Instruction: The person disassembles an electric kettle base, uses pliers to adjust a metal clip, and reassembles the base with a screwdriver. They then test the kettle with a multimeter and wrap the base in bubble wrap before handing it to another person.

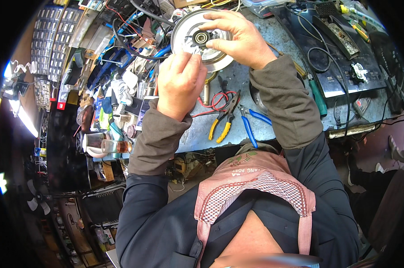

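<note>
Left hand: from where I stand, its fingers (194,62) are bunched together at the disc's lower edge, the back of the left hand (179,85) turned up; whether anything small is pinched in there I cannot tell
Right hand: the right hand (243,42) has thumb and fingers apart, spread over the right side of the disc's face, thumb tip just beside the hub
Metal disc: the round, silvery disc (182,32) is at the far side of the bench, between the two hands, with a dark ringed hub (200,38) at its middle
Pliers: nearer the person, a yellow-handled pair (227,119) lies beside a blue-handled pair (246,123) (both with handles splayed)
Red wire: the loop (216,99) curls just left of the yellow-handled pair
Screwdriver: a green-handled one (317,96) lies right of the right forearm
Bench: the blue, scuffed top (195,138) carries a glass jug (95,142) at its left edge
</note>
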Motion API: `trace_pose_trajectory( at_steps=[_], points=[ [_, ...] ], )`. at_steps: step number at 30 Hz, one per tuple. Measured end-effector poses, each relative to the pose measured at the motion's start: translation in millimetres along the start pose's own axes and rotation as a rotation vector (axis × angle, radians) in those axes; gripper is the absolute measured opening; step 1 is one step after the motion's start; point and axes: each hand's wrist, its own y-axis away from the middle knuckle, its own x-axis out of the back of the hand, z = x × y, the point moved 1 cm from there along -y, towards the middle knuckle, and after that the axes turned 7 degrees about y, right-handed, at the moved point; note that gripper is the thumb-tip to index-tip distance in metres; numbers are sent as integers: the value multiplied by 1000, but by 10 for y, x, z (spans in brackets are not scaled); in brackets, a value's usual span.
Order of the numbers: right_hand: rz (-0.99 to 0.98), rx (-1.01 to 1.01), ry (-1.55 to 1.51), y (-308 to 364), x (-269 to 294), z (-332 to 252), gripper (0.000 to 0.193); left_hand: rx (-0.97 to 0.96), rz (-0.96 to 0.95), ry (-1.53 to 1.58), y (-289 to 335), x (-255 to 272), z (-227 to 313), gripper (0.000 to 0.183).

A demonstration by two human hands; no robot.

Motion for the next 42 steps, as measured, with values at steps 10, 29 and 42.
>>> trace_pose_trajectory(
  at_steps=[10,29,42],
  points=[
    [-4,7,34,0,-13,8,40,63,14,49,-28,-25,3,19],
    [-16,-2,64,2,-6,-9,42,187,104,45,81,-138,6,19],
    [-16,-21,48,19,-23,6,41,213,122,-33,170,-310,1,18]
  ],
)
